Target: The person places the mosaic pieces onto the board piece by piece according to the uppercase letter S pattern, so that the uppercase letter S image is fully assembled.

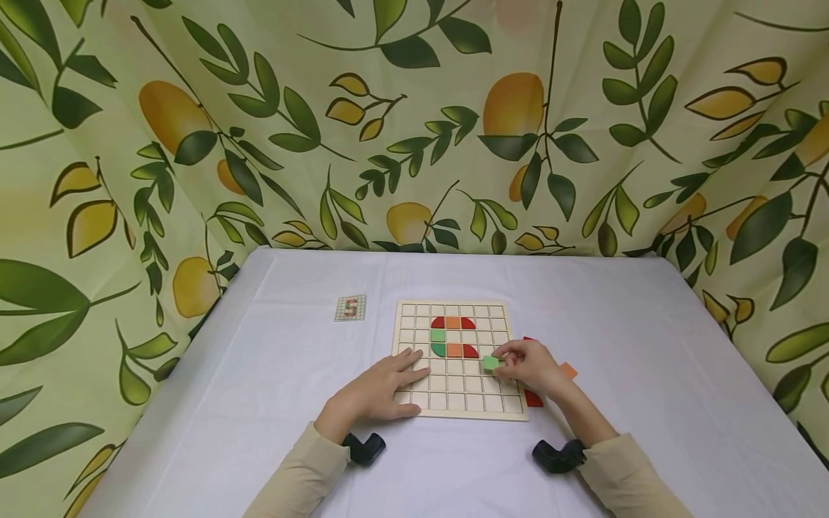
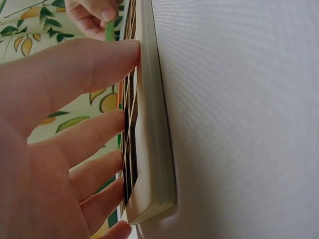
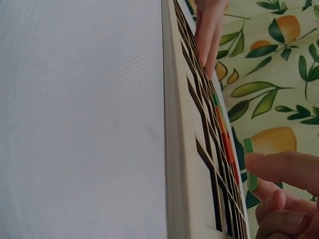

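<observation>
A wooden grid board (image 1: 453,413) lies flat on the table. Red, orange and green tiles (image 1: 454,350) sit in its squares, forming a C-like shape. My right hand (image 1: 532,367) pinches a light green square tile (image 1: 491,363) between thumb and fingers, just above the board's right part. In the right wrist view that green tile (image 3: 250,164) is held on edge, apart from the board. My left hand (image 1: 382,385) rests with spread, straight fingers on the board's left edge. Its thumb (image 2: 94,62) touches the frame near the front in the left wrist view.
A small card (image 1: 350,308) with an S-like pattern on a grid lies left of the board. Right of the board, partly hidden by my right hand, are red tiles (image 1: 534,399) and an orange tile (image 1: 568,370). A leaf-and-fruit patterned curtain (image 1: 414,144) surrounds the white-covered table (image 1: 311,288).
</observation>
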`<action>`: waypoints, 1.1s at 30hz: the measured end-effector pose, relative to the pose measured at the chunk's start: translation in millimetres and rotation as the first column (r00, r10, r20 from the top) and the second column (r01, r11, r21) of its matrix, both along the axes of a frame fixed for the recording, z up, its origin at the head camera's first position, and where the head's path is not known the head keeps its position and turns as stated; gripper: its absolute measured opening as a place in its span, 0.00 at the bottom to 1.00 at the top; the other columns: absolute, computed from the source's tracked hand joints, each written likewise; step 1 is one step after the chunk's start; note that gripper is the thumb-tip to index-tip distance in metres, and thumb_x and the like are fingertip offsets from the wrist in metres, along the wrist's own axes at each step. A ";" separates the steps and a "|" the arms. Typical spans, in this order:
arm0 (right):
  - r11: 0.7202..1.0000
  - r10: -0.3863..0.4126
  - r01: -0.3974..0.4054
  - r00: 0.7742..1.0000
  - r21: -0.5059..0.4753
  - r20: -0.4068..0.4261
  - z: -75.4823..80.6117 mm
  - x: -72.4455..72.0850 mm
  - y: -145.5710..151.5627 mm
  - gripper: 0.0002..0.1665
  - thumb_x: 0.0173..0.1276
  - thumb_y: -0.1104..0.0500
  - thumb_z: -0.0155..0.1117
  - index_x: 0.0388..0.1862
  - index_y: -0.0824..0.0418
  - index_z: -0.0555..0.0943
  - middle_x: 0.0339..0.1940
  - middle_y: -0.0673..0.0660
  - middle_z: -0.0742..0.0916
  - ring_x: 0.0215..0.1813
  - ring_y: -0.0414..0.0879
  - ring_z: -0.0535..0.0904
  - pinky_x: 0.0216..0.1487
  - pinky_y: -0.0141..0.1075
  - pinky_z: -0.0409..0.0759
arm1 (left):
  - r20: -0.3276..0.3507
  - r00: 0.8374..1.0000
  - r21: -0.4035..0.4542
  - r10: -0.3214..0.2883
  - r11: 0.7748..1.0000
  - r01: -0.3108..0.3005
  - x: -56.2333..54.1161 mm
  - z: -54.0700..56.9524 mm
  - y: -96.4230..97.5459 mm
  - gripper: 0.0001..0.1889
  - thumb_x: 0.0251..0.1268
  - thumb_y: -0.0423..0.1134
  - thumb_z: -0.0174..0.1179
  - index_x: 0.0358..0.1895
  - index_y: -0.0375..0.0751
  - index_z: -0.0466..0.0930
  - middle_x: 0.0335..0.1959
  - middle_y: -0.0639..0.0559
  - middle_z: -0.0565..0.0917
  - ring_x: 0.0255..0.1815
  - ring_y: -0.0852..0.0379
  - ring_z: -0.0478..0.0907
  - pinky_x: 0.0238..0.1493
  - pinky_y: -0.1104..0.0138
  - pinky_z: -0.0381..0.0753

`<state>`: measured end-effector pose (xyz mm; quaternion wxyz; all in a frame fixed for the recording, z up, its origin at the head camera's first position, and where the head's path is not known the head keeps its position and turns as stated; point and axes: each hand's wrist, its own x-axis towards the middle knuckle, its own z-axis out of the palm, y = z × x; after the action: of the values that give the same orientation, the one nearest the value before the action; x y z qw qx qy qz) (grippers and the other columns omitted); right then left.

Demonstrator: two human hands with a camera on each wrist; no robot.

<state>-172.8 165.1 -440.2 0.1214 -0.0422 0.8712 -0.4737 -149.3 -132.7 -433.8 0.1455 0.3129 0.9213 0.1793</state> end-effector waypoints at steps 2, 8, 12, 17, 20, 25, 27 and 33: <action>1.000 0.012 -0.012 1.000 -0.007 -0.002 0.2 -0.2 -1.0 0.18 0.52 0.67 0.71 0.43 0.73 0.81 0.18 0.48 0.72 0.24 0.38 0.66 0.22 0.25 0.65 | 0.001 1.000 -0.001 0.000 1.000 0.000 -0.1 -0.2 0.0 0.33 0.60 0.51 0.62 0.70 0.49 0.68 0.78 0.48 0.60 0.80 0.46 0.53 0.78 0.50 0.58; 1.000 0.020 -0.020 1.000 -0.015 0.005 -1.6 -1.4 -5.4 0.17 0.52 0.67 0.72 0.42 0.71 0.82 0.18 0.49 0.72 0.24 0.38 0.66 0.21 0.25 0.64 | 0.000 1.000 0.001 -0.003 1.000 0.003 -0.4 -0.5 -0.2 0.33 0.60 0.51 0.62 0.70 0.49 0.68 0.77 0.48 0.60 0.80 0.46 0.53 0.78 0.50 0.58; 1.000 0.008 -0.008 1.000 0.000 0.017 -2.6 -1.4 -9.2 0.17 0.52 0.66 0.73 0.41 0.70 0.83 0.19 0.49 0.72 0.25 0.39 0.66 0.21 0.25 0.63 | -0.001 1.000 -0.003 -0.005 1.000 0.005 -0.9 -0.7 -0.2 0.33 0.60 0.51 0.62 0.70 0.49 0.68 0.78 0.48 0.60 0.80 0.46 0.53 0.78 0.50 0.59; 1.000 0.006 -0.006 1.000 0.010 0.018 -4.8 -2.1 -12.4 0.17 0.51 0.66 0.74 0.41 0.69 0.83 0.18 0.49 0.72 0.24 0.40 0.66 0.20 0.25 0.63 | 0.012 1.000 -0.007 -0.005 1.000 0.005 -1.6 -0.6 -0.2 0.33 0.60 0.51 0.62 0.70 0.50 0.67 0.78 0.48 0.59 0.80 0.46 0.52 0.78 0.50 0.58; 1.000 0.014 -0.014 1.000 0.010 0.013 -5.5 -2.5 -13.6 0.17 0.51 0.65 0.75 0.41 0.69 0.83 0.18 0.49 0.71 0.23 0.40 0.66 0.20 0.25 0.62 | 0.016 1.000 -0.009 -0.007 1.000 0.007 -1.8 -0.8 -0.3 0.33 0.60 0.51 0.61 0.70 0.50 0.67 0.78 0.48 0.59 0.80 0.46 0.52 0.78 0.50 0.57; 1.000 0.022 -0.022 1.000 0.001 0.011 -5.8 -3.0 -15.1 0.17 0.51 0.67 0.74 0.41 0.69 0.83 0.17 0.49 0.71 0.22 0.39 0.65 0.19 0.25 0.62 | 0.010 1.000 -0.009 -0.012 1.000 0.012 -1.8 -1.0 -0.2 0.33 0.60 0.51 0.62 0.70 0.50 0.67 0.78 0.48 0.59 0.80 0.46 0.52 0.78 0.50 0.57; 1.000 0.029 -0.029 1.000 0.004 0.005 -6.0 -3.2 -16.3 0.17 0.51 0.67 0.74 0.41 0.70 0.83 0.17 0.48 0.72 0.22 0.39 0.65 0.20 0.25 0.62 | 0.010 1.000 -0.007 -0.011 1.000 0.011 -1.8 -1.2 -0.1 0.33 0.60 0.51 0.62 0.70 0.50 0.67 0.78 0.48 0.59 0.80 0.46 0.52 0.78 0.50 0.57; 0.999 0.034 -0.034 0.999 0.028 -0.009 -6.2 -3.1 -21.2 0.16 0.50 0.66 0.75 0.39 0.69 0.84 0.17 0.48 0.72 0.24 0.39 0.67 0.23 0.25 0.63 | 0.013 1.000 -0.007 -0.004 1.000 0.004 -1.5 -1.5 0.2 0.34 0.60 0.51 0.62 0.70 0.50 0.67 0.78 0.49 0.59 0.80 0.46 0.52 0.78 0.50 0.57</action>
<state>-175.9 143.9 -446.4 0.1257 -0.0576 0.8775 -0.4592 -150.8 -132.4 -435.3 0.1532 0.3128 0.9204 0.1778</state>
